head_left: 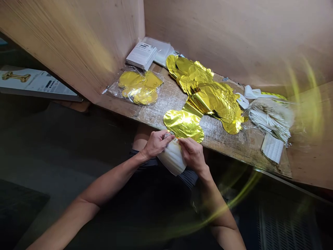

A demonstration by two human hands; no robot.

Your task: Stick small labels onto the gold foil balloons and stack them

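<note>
Plywood walls boxed in the desk (309, 152), gold foil all over it.
Just below the desk edge, over the lap, left hand (156, 144) & right hand (193, 154) each pinched the top of a white packet stack (172, 162), fingertips nearly meeting. Nearest foil balloon (183, 125) lay on the desk just beyond them, w/ foil pile (210, 95) behind, bagged foil (140, 86) left, white straws (270, 119) right.

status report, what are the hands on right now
Hands: left hand and right hand both pinch the top of a bent white stack of thin sheets. A flat gold foil balloon lies just beyond. Nothing in the way.
</note>
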